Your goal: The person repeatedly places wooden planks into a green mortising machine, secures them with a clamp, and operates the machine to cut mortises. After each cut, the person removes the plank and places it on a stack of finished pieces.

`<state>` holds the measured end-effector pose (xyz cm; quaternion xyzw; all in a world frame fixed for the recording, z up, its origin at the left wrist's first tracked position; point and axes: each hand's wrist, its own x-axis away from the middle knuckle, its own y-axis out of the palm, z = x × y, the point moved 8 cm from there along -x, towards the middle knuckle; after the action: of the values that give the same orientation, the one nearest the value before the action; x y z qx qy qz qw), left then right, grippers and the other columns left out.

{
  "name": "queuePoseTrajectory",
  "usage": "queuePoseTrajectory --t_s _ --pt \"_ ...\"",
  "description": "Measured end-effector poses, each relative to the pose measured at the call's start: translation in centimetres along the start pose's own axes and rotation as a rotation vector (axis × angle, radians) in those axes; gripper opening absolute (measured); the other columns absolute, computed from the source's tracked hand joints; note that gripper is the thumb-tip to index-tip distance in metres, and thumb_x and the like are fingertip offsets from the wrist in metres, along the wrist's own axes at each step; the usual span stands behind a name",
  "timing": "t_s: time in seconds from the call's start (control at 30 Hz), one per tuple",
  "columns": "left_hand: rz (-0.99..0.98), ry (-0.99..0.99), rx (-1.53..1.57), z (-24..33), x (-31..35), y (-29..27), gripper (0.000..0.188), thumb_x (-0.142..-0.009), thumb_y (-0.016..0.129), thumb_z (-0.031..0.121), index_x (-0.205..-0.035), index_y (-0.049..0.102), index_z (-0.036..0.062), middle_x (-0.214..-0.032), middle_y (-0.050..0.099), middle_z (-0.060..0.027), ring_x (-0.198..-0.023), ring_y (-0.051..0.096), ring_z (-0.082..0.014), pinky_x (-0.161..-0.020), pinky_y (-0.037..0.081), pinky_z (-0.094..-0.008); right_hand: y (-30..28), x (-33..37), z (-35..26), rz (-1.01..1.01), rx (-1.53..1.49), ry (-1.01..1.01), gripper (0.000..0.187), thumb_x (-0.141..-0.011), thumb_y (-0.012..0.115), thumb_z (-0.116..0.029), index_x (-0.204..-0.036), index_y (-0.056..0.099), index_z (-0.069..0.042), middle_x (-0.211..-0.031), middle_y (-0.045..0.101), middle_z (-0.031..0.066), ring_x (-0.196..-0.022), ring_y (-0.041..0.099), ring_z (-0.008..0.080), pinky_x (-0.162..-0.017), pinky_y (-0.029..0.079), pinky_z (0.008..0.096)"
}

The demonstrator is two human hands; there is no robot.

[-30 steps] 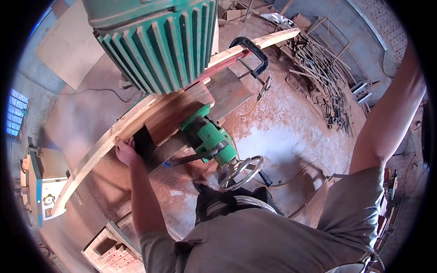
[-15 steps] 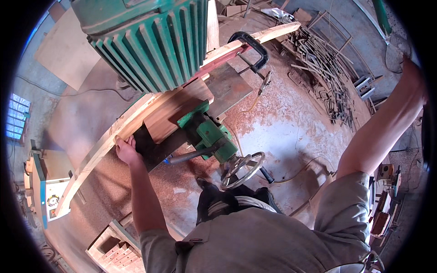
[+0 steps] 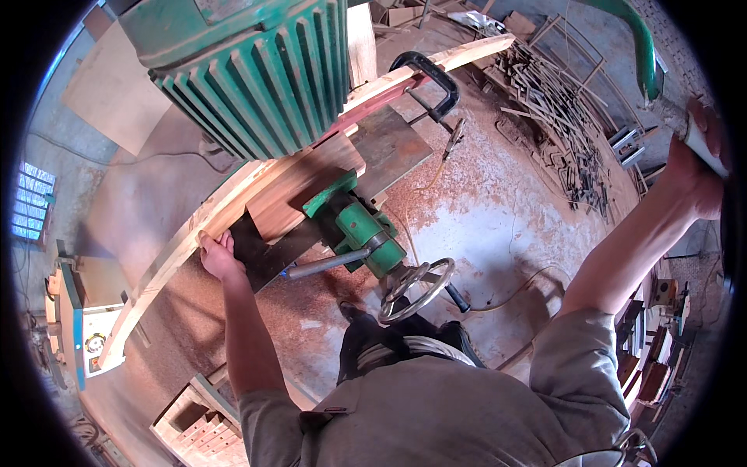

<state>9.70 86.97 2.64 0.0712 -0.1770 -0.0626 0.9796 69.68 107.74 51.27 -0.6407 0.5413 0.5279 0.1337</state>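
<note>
A long, pale wooden beam lies in a curve across the view, passing under a ribbed green motor housing. Near its left part, my left hand is closed on the near edge, fingers curled against the wood. A black C-clamp grips the beam to the right of the motor, beside a reddish strip. Far out to the right, my right hand wraps around a pale handle, partly cut off by the view's rim. A curved green arm comes down above that hand.
Below the beam sits a green machine mount with a metal handwheel close to my body. Metal offcuts pile up at the far right. A wooden crate stands lower left. Sawdust covers the floor.
My right hand now shows more fully, with the pale handle visible in it, and its forearm has shifted. The green arm above it reaches further into view. My left hand stays on the beam.
</note>
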Motion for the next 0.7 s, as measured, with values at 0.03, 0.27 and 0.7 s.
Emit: queuePoseTrajectory --t_s 0.03,0.27,0.7 --pt "0.005 -0.002 0.0 0.1 0.1 0.1 0.046 -0.09 0.053 0.036 -0.116 0.05 -0.002 -0.094 0.062 -0.0113 -0.084 0.063 -0.0241 -0.078 0.05 -0.0329 -0.4 0.4 0.1 -0.001 -0.044 0.005 0.038 -0.077 0.065 -0.052 -0.069 0.047 -0.019 -0.05 0.03 -0.0083 -0.047 0.037 0.0094 -0.046 0.034 0.0274" --pt "0.005 -0.003 -0.023 0.1 0.1 -0.1 0.047 -0.09 0.052 0.036 -0.117 0.049 -0.003 -0.095 0.061 -0.0125 -0.085 0.063 -0.0251 -0.08 0.051 -0.034 -4.2 3.1 -0.5 -0.1 -0.171 0.103 0.037 -0.066 0.072 -0.048 -0.067 0.053 -0.016 -0.058 0.044 -0.0036 -0.057 0.042 0.0124 -0.065 0.034 0.0347" --pt "-0.008 -0.016 -0.054 0.2 0.4 0.3 0.046 -0.09 0.051 0.037 -0.114 0.051 -0.0025 -0.094 0.061 -0.0099 -0.086 0.062 -0.0225 -0.081 0.049 -0.0305 -8.4 12.3 0.0 -0.028 -0.138 0.133 0.035 -0.071 0.074 -0.047 -0.081 0.058 -0.018 -0.069 0.046 -0.0048 -0.074 0.045 0.0154 -0.085 0.032 0.0414"
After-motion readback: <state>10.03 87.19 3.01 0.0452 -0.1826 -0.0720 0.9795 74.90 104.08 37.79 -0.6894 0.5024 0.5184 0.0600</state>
